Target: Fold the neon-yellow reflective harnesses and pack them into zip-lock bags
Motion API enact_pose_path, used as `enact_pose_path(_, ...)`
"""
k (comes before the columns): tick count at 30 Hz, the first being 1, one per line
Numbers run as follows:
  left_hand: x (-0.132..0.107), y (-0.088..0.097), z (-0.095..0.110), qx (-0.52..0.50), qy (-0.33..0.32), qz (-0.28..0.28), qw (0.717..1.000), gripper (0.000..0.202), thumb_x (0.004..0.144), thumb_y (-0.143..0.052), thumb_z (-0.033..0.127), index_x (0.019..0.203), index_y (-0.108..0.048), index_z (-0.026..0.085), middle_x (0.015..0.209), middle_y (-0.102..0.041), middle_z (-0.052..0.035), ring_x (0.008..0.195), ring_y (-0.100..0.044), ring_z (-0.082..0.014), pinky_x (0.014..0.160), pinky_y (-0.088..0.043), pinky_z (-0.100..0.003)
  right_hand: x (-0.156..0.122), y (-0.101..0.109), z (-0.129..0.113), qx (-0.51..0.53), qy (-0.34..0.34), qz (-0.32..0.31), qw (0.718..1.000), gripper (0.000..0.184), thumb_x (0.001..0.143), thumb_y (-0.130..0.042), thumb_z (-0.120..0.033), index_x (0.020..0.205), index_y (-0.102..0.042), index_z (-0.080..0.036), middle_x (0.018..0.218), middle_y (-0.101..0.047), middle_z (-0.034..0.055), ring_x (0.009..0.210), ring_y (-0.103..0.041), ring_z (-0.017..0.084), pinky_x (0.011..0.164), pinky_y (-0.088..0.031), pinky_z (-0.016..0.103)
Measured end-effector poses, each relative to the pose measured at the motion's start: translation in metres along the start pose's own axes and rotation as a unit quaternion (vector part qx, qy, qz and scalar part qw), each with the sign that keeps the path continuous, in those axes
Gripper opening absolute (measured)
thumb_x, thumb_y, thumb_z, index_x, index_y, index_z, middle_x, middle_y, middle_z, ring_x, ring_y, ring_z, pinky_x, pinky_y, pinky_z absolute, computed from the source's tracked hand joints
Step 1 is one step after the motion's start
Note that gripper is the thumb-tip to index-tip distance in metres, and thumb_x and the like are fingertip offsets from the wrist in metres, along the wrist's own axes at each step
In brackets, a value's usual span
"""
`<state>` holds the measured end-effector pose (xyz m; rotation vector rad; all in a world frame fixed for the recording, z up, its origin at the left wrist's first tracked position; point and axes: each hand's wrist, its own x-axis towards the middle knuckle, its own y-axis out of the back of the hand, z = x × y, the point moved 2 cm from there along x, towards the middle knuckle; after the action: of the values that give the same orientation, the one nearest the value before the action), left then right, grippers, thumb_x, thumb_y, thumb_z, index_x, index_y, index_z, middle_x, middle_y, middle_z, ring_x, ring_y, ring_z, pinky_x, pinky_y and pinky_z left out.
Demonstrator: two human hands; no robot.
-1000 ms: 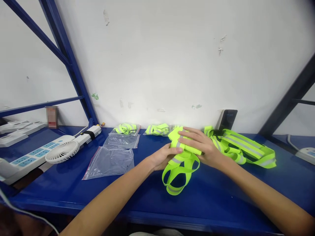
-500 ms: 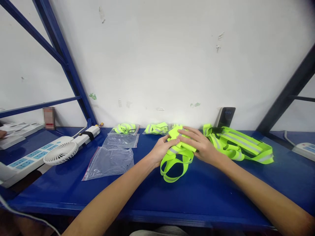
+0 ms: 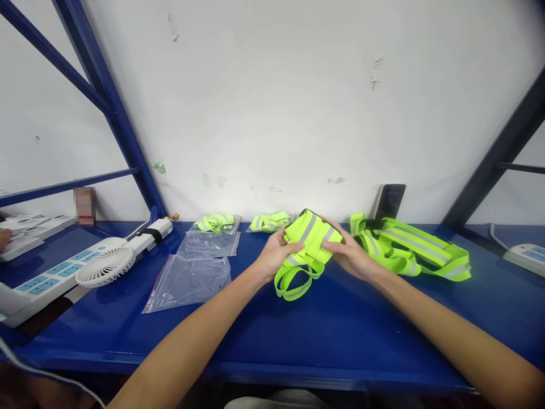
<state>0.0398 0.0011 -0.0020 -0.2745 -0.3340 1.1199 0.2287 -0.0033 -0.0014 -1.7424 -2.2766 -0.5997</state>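
Note:
Between my hands is a bundle of neon-yellow reflective strap (image 3: pixel 313 236) with silver stripes, folded over itself, a loose loop hanging below it. My left hand (image 3: pixel 275 255) grips its left side with the thumb on top. On the right side, my right hand (image 3: pixel 351 253) pinches it, thumb in front and fingers hidden behind. To the right lies a looser heap of the same reflective strap (image 3: pixel 415 247). Two bagged strap bundles, one on the left (image 3: pixel 216 222) and one nearer the middle (image 3: pixel 270 221), sit by the wall. Flat clear zip bags (image 3: pixel 189 282) lie left of my hands.
A white fan (image 3: pixel 106 266) and a power strip (image 3: pixel 63 267) are at the left. A phone-like dark device (image 3: pixel 390 201) leans on the wall behind the strap heap. Blue frame posts flank the blue table (image 3: pixel 298 341). Part of another person's hand (image 3: pixel 5 237) shows at the far left edge.
My right hand has moved from over the bundle's top to its right side. The bundle now shows its striped face, and its hanging loop has risen and become smaller.

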Motion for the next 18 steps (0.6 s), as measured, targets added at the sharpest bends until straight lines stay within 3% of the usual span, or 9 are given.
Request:
enact_pose_path(4, 0.002, 0.005, 0.002, 0.03, -0.03, -0.03, 0.999, 0.069, 0.059, -0.088, 0.027, 0.12, -0.058, 0.015, 0.101, -0.074, -0.009, 0.091, -0.071, -0.0253, 0.084, -0.053, -0.035, -0.002, -0.017, -0.008, 0.199, -0.075, -0.011, 0.977, 0.053, 0.076, -0.073, -0.033, 0.127, -0.06, -0.022, 0.12, -0.071, 0.01, 0.11, -0.067, 0.03, 0.093, -0.055, 0.047)
enact_pose_path(7, 0.003, 0.007, 0.004, 0.08, -0.074, -0.056, 0.993, 0.071, 0.064, -0.085, 0.027, 0.127, -0.055, 0.017, 0.113, -0.071, -0.0105, 0.104, -0.067, -0.0263, 0.091, -0.051, -0.035, -0.004, -0.019, -0.013, 0.224, -0.094, 0.023, 0.97, 0.051, 0.069, -0.078, -0.027, 0.118, -0.064, -0.022, 0.115, -0.073, 0.0081, 0.106, -0.069, 0.029, 0.091, -0.056, 0.045)
enact_pose_path(10, 0.0, 0.007, 0.008, 0.147, -0.09, -0.069, 0.983, 0.065, 0.072, -0.08, 0.031, 0.131, -0.055, 0.019, 0.119, -0.068, -0.0112, 0.109, -0.064, -0.0267, 0.092, -0.05, -0.035, -0.006, -0.012, -0.012, 0.225, -0.124, 0.018, 0.966, 0.05, 0.065, -0.082, -0.024, 0.113, -0.066, -0.022, 0.111, -0.074, 0.007, 0.102, -0.07, 0.027, 0.09, -0.056, 0.043)
enact_pose_path(15, -0.007, 0.004, 0.013, 0.286, -0.096, -0.093, 0.949, 0.061, 0.081, -0.071, 0.033, 0.139, -0.052, 0.021, 0.116, -0.068, -0.0115, 0.114, -0.059, -0.0295, 0.099, -0.045, -0.039, -0.008, -0.001, -0.011, 0.107, -0.154, 0.001, 0.982, 0.039, 0.067, -0.083, -0.033, 0.101, -0.072, -0.017, 0.1, -0.076, 0.0084, 0.093, -0.072, 0.027, 0.086, -0.057, 0.041)
enact_pose_path(18, -0.008, 0.004, 0.01, 0.354, -0.116, -0.09, 0.924, 0.061, 0.085, -0.066, 0.033, 0.142, -0.049, 0.022, 0.122, -0.065, -0.0119, 0.114, -0.057, -0.0305, 0.103, -0.041, -0.043, -0.007, -0.001, -0.016, -0.003, -0.116, 0.007, 0.993, 0.055, 0.066, -0.085, -0.033, 0.117, -0.069, -0.02, 0.115, -0.073, 0.0083, 0.106, -0.068, 0.03, 0.093, -0.055, 0.042)
